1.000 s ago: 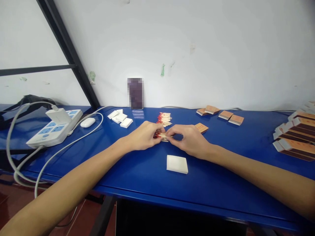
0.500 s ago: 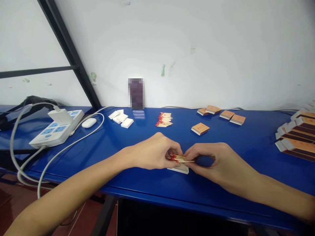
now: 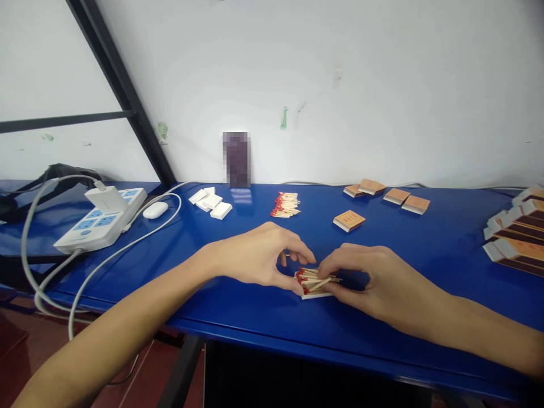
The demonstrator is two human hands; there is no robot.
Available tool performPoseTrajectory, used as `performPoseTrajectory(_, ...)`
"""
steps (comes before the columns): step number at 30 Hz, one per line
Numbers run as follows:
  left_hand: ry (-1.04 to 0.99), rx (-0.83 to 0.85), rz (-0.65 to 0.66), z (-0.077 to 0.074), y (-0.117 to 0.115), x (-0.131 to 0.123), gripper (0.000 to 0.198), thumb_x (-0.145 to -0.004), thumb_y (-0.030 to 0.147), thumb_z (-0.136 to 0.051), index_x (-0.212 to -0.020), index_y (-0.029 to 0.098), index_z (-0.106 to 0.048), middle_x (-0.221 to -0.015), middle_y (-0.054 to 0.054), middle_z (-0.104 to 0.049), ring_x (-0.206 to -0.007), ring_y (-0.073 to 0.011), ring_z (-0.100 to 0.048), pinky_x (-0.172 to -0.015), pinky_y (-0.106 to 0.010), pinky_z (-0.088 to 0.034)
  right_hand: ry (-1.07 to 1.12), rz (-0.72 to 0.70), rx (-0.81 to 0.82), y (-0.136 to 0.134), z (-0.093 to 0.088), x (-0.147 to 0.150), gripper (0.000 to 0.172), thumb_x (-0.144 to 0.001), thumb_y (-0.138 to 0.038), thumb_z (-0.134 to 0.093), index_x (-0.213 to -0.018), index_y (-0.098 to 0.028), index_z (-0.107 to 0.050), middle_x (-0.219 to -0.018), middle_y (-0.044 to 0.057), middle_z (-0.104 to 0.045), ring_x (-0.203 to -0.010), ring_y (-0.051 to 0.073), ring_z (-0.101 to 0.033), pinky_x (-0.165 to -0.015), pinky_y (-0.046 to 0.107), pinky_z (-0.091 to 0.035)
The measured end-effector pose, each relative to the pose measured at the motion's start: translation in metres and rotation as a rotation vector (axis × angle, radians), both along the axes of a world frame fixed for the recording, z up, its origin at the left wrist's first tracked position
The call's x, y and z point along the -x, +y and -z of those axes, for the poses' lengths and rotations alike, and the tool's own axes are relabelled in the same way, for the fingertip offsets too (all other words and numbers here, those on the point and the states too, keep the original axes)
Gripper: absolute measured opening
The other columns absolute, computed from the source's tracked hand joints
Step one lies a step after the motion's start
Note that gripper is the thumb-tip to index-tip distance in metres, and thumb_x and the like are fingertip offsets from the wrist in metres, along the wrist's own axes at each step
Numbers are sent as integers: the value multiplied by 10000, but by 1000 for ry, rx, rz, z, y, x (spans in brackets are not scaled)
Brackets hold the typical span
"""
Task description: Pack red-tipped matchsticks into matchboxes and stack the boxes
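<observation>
Red-tipped matches (image 3: 313,277) lie in a small white matchbox tray (image 3: 317,295) on the blue table, some of them slanting over its rim. My right hand (image 3: 361,277) pinches the right ends of these matches between thumb and fingers. At the tray's left end is my left hand (image 3: 272,258), its thumb and fingers spread apart, the thumb tip close to the tray's corner. A small pale bit shows by its curled fingers, too small to make out. Further back lies a loose pile of matches (image 3: 286,205).
Orange matchbox sleeves (image 3: 349,221) lie at the back right, and stacked matchboxes (image 3: 516,249) at the far right. Several white trays (image 3: 221,211) sit at the back left. A power strip (image 3: 102,221), white cables and a white rounded case (image 3: 155,210) occupy the left side.
The bunch of matches has come down into the white tray. My left hand has let go and opened, drawing slightly left; my right hand stays at the matches.
</observation>
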State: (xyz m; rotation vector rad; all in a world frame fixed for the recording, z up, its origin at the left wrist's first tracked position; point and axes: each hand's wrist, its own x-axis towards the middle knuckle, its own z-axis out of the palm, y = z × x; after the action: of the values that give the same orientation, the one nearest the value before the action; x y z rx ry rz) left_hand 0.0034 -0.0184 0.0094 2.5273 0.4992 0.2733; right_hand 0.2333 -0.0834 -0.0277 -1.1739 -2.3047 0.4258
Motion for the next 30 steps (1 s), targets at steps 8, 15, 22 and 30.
performPoseTrajectory(8,103,-23,5,3,13,7,404,-747,359,-828,-1075,146,-729,-821,-30,-684,-683,-111,-608,-614,-211,-463,-40,-13,134,2,-2,-5,132,-883,-301,-599,-896,-258,-723,-811,-19,-730,-626,112,-604,-566,239,-460)
performPoseTrajectory(15,40,163,20,8,11,1,360,-791,381,-787,-1055,142,-731,-773,-26,-704,-668,-110,-644,-618,-200,-484,-45,-113,198,7,-6,-4,153,-864,-221,-577,-897,-237,-726,-845,7,-724,-680,129,-621,-614,247,-473)
performPoseTrajectory(22,50,183,15,16,13,-1,355,-727,374,-836,-993,162,-735,-703,5,-681,-614,-103,-623,-580,-194,-459,-26,-259,179,15,-14,2,148,-794,-131,-591,-852,-208,-703,-869,23,-714,-689,132,-610,-631,252,-484)
performPoseTrajectory(30,1,187,-30,18,15,-1,321,-710,434,-835,-843,154,-751,-707,-11,-686,-627,-103,-597,-586,-204,-442,85,-245,222,15,-5,-7,116,-835,-191,-614,-895,-204,-713,-910,46,-726,-748,151,-644,-668,259,-518)
